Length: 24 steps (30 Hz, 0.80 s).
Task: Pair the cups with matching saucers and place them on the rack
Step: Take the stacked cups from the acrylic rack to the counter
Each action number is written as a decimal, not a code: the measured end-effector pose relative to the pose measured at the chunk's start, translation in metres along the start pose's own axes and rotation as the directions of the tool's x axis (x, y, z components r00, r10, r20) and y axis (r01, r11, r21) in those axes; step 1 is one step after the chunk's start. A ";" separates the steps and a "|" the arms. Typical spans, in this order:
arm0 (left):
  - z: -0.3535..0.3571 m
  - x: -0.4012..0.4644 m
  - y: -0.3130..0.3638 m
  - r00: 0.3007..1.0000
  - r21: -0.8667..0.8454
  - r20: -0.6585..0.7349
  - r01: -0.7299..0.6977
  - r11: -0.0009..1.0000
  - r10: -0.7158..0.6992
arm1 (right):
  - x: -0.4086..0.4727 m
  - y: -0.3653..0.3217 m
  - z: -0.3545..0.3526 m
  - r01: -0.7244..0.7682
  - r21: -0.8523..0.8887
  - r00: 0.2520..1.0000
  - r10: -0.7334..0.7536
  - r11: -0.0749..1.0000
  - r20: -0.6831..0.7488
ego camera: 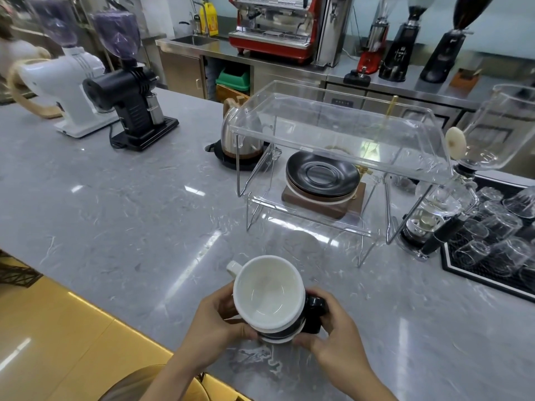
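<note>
Head view, read left to right. The left hand (220, 316) curls its fingers round the left flank of a nested stack of cups (273, 308) held low over the grey counter (115, 221); whether the stack's base touches the surface cannot be told. The top white cup (267, 290) sits mouth up, its handle pointing up-left, away from the person. Beneath it a black cup (311, 315) shows only its handle and part of its wall, projecting right, with further white rims below. The right hand (333, 334) grips the stack's right side, fingers wrapped under and beside the black handle.

The stack lies directly between the two hands, equally near to each. Its axis is vertical, so separating the cups appears to call for a straight upward lift of the white cup, probably by the left hand, which is nearer its handle.

Further away and to the right stands the clear rack (341, 131). A stack of saucers (322, 176), black ones above a white rim, rests on a wooden block beneath the rack's top shelf. No cup is yet paired.
</note>
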<state>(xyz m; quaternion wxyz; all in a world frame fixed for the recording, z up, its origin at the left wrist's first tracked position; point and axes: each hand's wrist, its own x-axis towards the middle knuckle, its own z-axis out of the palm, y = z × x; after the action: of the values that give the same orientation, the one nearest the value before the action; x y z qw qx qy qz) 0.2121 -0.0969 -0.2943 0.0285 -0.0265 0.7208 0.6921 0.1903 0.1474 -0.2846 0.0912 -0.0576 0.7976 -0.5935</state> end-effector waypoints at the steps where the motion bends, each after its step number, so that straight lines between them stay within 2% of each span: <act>1: 0.000 0.000 0.000 1.000 0.012 0.002 0.005 1.000 -0.005 | 0.000 0.001 0.000 0.000 -0.005 1.000 0.000 1.000 -0.005; 6: 0.003 -0.003 0.000 1.000 0.052 -0.006 0.027 0.998 -0.027 | -0.001 0.004 0.001 0.009 0.005 1.000 -0.008 1.000 -0.011; 12: 0.007 -0.010 0.004 1.000 0.005 -0.016 0.021 1.000 -0.021 | -0.005 0.001 0.001 0.030 0.012 1.000 -0.030 0.999 0.001; 17: 0.000 -0.021 0.008 0.997 0.090 -0.071 -0.013 0.996 0.019 | -0.012 -0.011 -0.008 0.005 0.021 0.998 -0.006 1.000 0.064; 20: -0.016 -0.029 0.016 0.987 0.159 -0.135 -0.059 0.986 0.081 | -0.015 -0.026 -0.020 0.057 0.011 0.994 -0.057 0.998 0.088; 24: -0.034 -0.035 0.037 0.954 0.178 -0.191 -0.198 0.964 0.231 | -0.015 -0.046 -0.032 0.142 0.030 0.988 -0.144 0.989 0.058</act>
<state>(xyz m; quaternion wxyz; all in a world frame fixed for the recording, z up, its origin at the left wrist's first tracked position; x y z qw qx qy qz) 0.2435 -0.1290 -0.2531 -0.1214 -0.0185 0.7703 0.6257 0.1972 0.1670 -0.2309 0.0729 -0.1311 0.7808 -0.6066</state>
